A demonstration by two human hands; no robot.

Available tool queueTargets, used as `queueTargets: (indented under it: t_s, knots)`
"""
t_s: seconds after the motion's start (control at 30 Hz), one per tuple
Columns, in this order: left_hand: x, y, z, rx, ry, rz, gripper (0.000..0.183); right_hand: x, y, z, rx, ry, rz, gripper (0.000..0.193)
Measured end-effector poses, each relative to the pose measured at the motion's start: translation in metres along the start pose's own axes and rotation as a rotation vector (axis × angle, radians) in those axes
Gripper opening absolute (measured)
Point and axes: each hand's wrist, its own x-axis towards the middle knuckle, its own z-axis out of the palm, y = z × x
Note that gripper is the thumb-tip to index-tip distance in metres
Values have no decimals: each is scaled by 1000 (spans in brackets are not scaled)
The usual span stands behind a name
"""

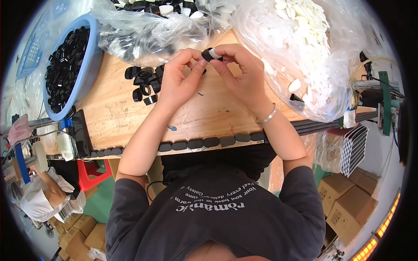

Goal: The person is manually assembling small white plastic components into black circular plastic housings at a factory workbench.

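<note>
Above the far half of the wooden table, both my hands meet at a small black cap with a white oval piece at it. My left hand pinches the cap from the left between thumb and finger. From the right, my right hand grips the white piece with its fingertips. Whether the white piece sits inside the cap or only against it, I cannot tell. Beside my left wrist lies a loose group of several black caps; another dark one is partly hidden between my hands.
A blue basin full of black caps stands at the left. Clear plastic bags hold mixed black and white pieces at the back and white oval pieces at the right. Dark pads line the table's near edge. Another person is at lower left.
</note>
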Motion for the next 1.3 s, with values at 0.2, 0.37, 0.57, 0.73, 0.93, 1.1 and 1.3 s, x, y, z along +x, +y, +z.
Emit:
queueTargets:
  t_s: [0.2,0.37,0.57,0.73,0.93,1.1,1.3]
  knots:
    - [2,2,0,11,44,107,7,4,-1,-2,22,-62,-75,18]
    - [-1,1,3,-4,17,82,9,-3,4,1,254,-37,133,17]
    - [-4,5,8,-174,62,-62,8,-4,7,4,595,8,310,22]
    - [1,14,-1,164,37,184,7,0,6,-5,147,-160,122,23]
    - [-1,7,5,87,65,169,8,-1,3,0,734,16,525,24]
    - [-3,9,6,21,63,101,11,-2,2,-1,459,-36,294,21]
    - [3,7,-8,176,-14,192,16,2,3,-2,102,-54,-79,21]
